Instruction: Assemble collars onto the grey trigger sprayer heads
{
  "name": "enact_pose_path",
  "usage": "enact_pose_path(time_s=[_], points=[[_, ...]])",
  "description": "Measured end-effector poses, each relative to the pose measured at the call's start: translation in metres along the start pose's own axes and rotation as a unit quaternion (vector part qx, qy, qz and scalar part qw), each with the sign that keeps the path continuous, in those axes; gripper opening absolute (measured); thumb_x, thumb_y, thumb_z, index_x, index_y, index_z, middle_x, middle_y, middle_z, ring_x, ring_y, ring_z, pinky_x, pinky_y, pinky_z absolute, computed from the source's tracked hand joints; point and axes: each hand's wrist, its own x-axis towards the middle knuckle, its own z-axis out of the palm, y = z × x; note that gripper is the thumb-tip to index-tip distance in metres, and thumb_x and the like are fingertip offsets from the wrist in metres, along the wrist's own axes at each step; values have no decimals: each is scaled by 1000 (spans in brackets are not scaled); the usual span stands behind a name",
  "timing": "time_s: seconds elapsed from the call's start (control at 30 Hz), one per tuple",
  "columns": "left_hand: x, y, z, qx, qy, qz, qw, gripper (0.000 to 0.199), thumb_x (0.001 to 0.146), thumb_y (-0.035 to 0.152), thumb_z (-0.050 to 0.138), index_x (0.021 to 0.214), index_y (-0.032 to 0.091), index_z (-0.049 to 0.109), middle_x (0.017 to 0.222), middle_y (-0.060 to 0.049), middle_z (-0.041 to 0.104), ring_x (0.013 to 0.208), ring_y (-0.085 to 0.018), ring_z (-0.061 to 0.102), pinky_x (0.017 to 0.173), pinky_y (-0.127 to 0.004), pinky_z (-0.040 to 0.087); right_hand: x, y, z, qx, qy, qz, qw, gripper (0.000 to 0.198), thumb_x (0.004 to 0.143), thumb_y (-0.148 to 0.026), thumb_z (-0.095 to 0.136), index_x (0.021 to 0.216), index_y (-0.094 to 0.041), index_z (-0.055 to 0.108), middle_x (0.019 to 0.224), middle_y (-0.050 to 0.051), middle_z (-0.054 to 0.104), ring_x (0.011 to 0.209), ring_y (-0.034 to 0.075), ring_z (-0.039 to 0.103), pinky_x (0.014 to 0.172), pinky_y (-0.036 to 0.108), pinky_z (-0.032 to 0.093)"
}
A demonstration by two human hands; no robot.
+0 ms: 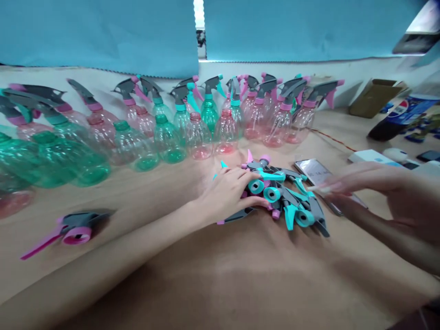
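Note:
My left hand point(232, 192) rests on the left side of a pile of spray trigger heads point(288, 192), grey with turquoise or pink collars and levers. Its thumb and fingers are apart, with a turquoise collar showing between them; I see no firm grip. To the right of the pile, my right hand point(374, 192) is raised over a phone point(318, 172), blurred, its fingers stretched toward the heads. Nothing clear shows in it. A single pink and grey trigger head point(77, 229) lies apart on the table at left.
Clear green and pink bottles point(170, 140) stand along the back and left; those behind carry trigger heads. At right are a cola bottle point(400, 117), a cardboard box point(374, 97) and a white box point(374, 157). An orange cord point(333, 139) lies on the table point(206, 284).

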Motion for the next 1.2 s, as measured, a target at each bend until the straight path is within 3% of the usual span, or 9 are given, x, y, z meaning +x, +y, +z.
enact_pose_path(time_s=[0.13,0.27,0.4,0.53,0.67,0.8,0.87,0.97,1.2], points=[[-15,3,-14,18,11,-5,1000,56,88,57,53,127,17,50,133,-11,57,126,-26,49,106,-43,35,14,2,20,-23,-66,-14,997,16,90,-36,55,103,-27,59,94,2,70,75,20,67,55,32,54],[-45,0,-29,15,43,-26,999,48,90,51,54,125,18,51,128,-9,59,121,-23,52,102,-39,40,23,13,54,-73,-120,-92,986,35,91,-41,55,121,-24,55,123,9,62,111,24,60,89,41,53],[-87,-1,-50,67,40,-107,991,33,95,41,50,122,21,53,125,-6,59,116,-22,54,100,-39,42,21,22,85,-144,-186,-135,962,59,92,-50,48,140,-16,43,146,17,43,134,31,41,104,51,41],[-136,-8,-77,141,44,-197,969,30,96,40,45,121,24,52,121,-5,60,112,-24,57,99,-40,42,17,21,103,-175,-214,-141,951,66,93,-56,40,146,-17,35,149,17,40,137,32,35,105,54,38],[-189,-25,-104,210,80,-291,930,37,95,49,42,114,21,54,119,-11,58,113,-30,55,97,-46,43,14,17,112,-189,-202,-165,947,69,93,-58,37,147,-16,33,151,18,36,140,32,29,107,54,36],[-230,-36,-125,278,17,-378,883,49,92,58,40,118,20,54,116,-16,58,113,-40,52,95,-58,41,10,14,118,-203,-206,-162,944,74,91,-63,37,149,-17,30,154,18,28,141,34,27,107,56,35],[-242,-39,-128,279,-6,-394,876,52,91,58,42,125,21,51,118,-16,57,112,-40,52,94,-58,42,10,13,120,-211,-204,-162,942,74,90,-64,37,148,-18,31,154,18,28,141,35,26,107,58,33],[-249,-40,-121,229,-23,-400,887,57,89,58,47,130,19,51,119,-15,56,110,-37,54,95,-54,43,11,10,120,-215,-199,-171,941,74,90,-65,37,146,-16,35,154,19,30,141,37,25,108,59,29],[-231,-19,-94,171,-37,-382,907,52,87,53,53,130,24,53,116,-10,56,98,-29,58,87,-45,48,17,-27,122,-198,-187,-205,940,70,91,-64,35,143,-16,41,150,18,37,140,36,30,109,58,31]])
